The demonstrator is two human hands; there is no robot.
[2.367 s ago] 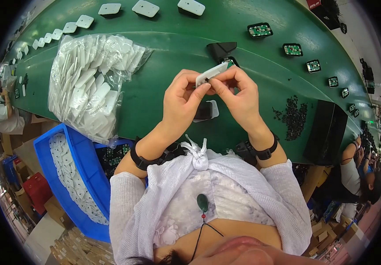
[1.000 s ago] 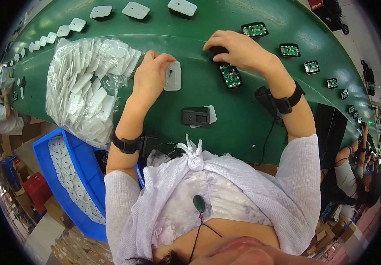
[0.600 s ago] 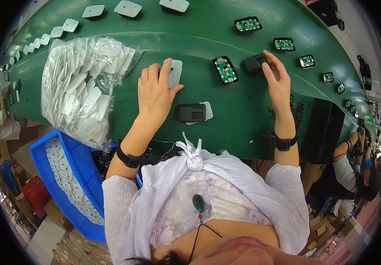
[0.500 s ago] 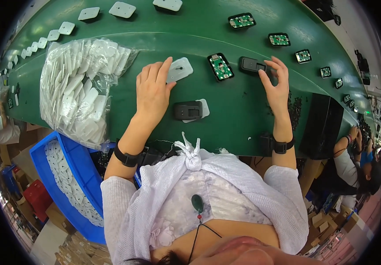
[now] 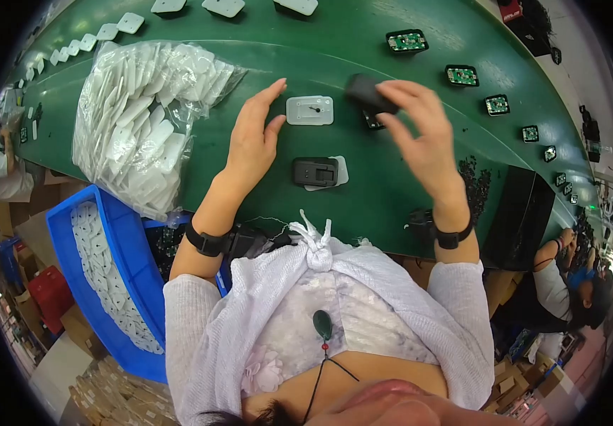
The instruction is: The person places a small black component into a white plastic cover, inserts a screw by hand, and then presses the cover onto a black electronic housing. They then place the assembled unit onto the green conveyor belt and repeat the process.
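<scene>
My left hand (image 5: 255, 135) is open over the green table, thumb and fingers apart, just left of a translucent white plate (image 5: 299, 112) with a small black part on it. My right hand (image 5: 424, 128) grips a black plastic housing (image 5: 363, 92) by its right end, blurred by motion. Beneath that housing, a black case with a circuit board (image 5: 373, 121) is mostly hidden. Closer to me, another black housing (image 5: 313, 172) rests on a white plate (image 5: 342, 170).
A clear bag of white plates (image 5: 132, 135) lies on the left, above a blue bin (image 5: 122, 234) of white pieces. Cases with green boards (image 5: 461, 75) line the far right. White-topped cases (image 5: 223, 7) line the far left. Small black parts (image 5: 471, 181) lie near a black box (image 5: 519, 213). Other people sit at both sides.
My right hand has lifted the black housing and carried it left, over the circuit-board case. The white plate by my left hand now lies straighter. The view has shifted slightly.
</scene>
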